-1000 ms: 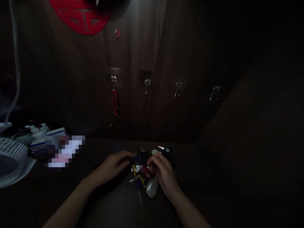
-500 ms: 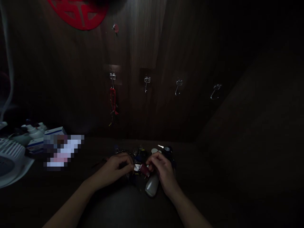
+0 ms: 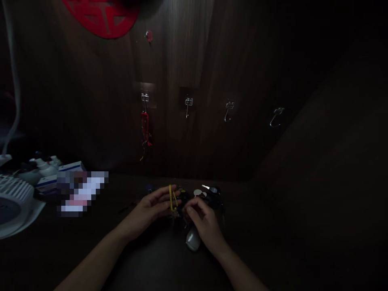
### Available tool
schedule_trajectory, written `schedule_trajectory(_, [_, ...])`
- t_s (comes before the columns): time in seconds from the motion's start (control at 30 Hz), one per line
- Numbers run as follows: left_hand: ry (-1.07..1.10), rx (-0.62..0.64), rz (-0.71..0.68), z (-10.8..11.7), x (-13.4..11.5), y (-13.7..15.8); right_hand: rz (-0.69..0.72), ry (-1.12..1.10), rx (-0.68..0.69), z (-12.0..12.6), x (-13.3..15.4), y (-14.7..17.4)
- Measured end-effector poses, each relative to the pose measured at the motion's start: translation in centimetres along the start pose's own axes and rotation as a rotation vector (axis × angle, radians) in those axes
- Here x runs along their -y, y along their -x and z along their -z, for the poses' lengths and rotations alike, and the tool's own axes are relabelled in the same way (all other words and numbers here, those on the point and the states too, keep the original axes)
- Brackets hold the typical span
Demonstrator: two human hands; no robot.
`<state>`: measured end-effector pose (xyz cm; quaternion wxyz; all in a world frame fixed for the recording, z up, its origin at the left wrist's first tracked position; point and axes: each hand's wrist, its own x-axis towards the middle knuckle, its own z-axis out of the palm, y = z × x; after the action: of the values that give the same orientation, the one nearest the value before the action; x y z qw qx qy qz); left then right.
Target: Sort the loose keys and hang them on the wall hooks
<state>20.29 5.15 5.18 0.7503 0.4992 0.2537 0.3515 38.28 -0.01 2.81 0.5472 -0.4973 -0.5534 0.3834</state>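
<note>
A yellow cord loop hangs over the fingers of my left hand, which are partly stretched out, with small dark pieces at its lower end. Close by on the right, my right hand is closed in a pinch over a dark reddish item; shadow and fingers hide most of it. Below my right hand lies a smooth grey oval object. A key with a black head and a pale round tag lie just beyond my hands, among dark small items too dim to name.
Metal hooks line the dark wooden panel; the leftmost bears a red strap. A red round cut-out is above. At left are a white slatted appliance, bottles, boxes and a blurred-out sheet.
The yellow cord loop has come up onto my left fingers, which have opened out. The dark red item between my hands is now mostly hidden by my right hand.
</note>
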Motion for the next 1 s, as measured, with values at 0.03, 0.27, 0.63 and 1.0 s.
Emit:
schedule_trajectory(0.03, [0.011, -0.011, 0.004, -0.1, 0.0, 0.0, 0.006, 0.015, -0.007, 0.0, 0.0, 0.0])
schedule_trajectory(0.27, [0.067, -0.087, 0.01, 0.1, 0.3, -0.4, 0.01, 0.03, 0.038, -0.4, -0.5, 0.3])
schedule_trajectory(0.63, [0.012, -0.036, -0.016, -1.3, 1.4, -0.3, -0.026, 0.045, -0.098, -1.5, -0.2, 0.1])
schedule_trajectory(1.0, [-0.264, -0.167, -0.101, -0.5, 1.0, -0.6, -0.163, -0.206, -0.034, -0.6, 0.2, -0.4])
